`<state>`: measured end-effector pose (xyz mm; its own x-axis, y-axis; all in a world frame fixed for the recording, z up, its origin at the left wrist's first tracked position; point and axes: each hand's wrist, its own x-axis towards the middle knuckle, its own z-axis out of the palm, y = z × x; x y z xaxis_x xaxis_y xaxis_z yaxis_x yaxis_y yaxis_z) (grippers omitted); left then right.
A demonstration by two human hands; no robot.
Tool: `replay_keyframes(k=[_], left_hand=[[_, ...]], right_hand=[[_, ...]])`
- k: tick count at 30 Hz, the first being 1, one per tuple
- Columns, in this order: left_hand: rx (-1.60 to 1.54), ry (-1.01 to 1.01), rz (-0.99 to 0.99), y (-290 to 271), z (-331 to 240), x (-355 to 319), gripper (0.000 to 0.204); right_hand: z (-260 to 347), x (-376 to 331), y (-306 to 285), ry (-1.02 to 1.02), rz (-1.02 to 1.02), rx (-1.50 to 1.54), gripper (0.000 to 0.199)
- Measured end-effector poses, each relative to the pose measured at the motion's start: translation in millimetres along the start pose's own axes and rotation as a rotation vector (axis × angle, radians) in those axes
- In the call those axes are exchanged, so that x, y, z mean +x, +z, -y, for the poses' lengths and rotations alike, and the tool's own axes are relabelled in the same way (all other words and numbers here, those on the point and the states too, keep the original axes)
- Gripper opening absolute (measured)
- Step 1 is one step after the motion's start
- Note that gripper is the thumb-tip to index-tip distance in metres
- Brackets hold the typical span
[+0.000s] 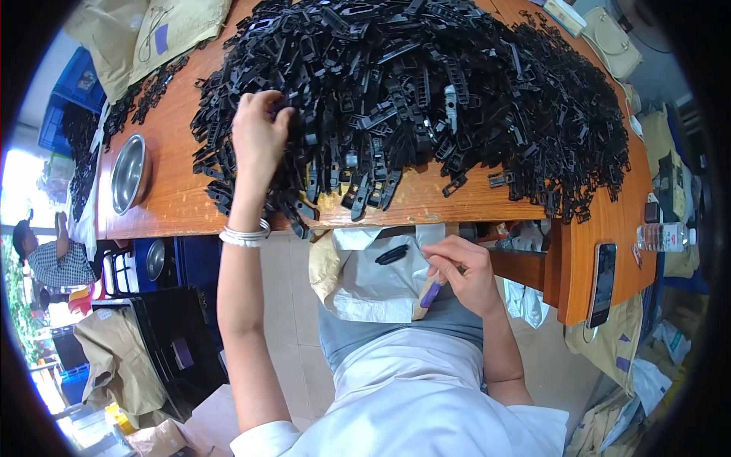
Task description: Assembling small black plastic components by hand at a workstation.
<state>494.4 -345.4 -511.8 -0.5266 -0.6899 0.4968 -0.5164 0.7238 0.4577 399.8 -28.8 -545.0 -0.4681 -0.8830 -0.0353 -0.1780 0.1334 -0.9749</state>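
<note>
A large heap of small black plastic parts (365,99), many of them long and slotted like clips, covers much of the wooden table. My left hand (257,137) reaches onto the heap's left side, its fingers bent and the thumb apart from them; nothing shows in its grasp. On my lap, below the table edge, lies a paper bag (358,308) with its mouth open and a pale lining. A few black parts (392,254) rest inside it. My right hand (470,278) is at the bag's right edge, fingers drawn together; whatever they pinch is hidden.
A steel bowl (129,174) stands on the table's left. At the right edge are a phone (602,283) and a plastic bottle (664,237). Black crates (179,343) stand lower left, blue bins (72,99) upper left. Another person (57,255) is at far left.
</note>
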Motion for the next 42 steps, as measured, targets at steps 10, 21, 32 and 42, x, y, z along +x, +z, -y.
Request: replay_keyframes(k=[10, 21, 32, 42], left_hand=[[-0.59, -0.299, 0.129, -10, -6, -17, 0.005], [-1.34, -0.525, 0.644, 3, -80, -98, 0.022], [-1.461, -0.766, 0.794, 4, -99, -105, 0.037], [-1.117, -0.459, 1.03, -15, -114, -110, 0.043]], right_hand=[[-12, 29, -24, -0.13, -0.505, -0.275, 0.013], [-6, 49, -9, -0.122, -0.434, -0.782, 0.026], [-1, 29, -14, -0.246, -0.5, -0.134, 0.012], [31, 43, -16, -0.494, -0.215, -0.137, 0.017]])
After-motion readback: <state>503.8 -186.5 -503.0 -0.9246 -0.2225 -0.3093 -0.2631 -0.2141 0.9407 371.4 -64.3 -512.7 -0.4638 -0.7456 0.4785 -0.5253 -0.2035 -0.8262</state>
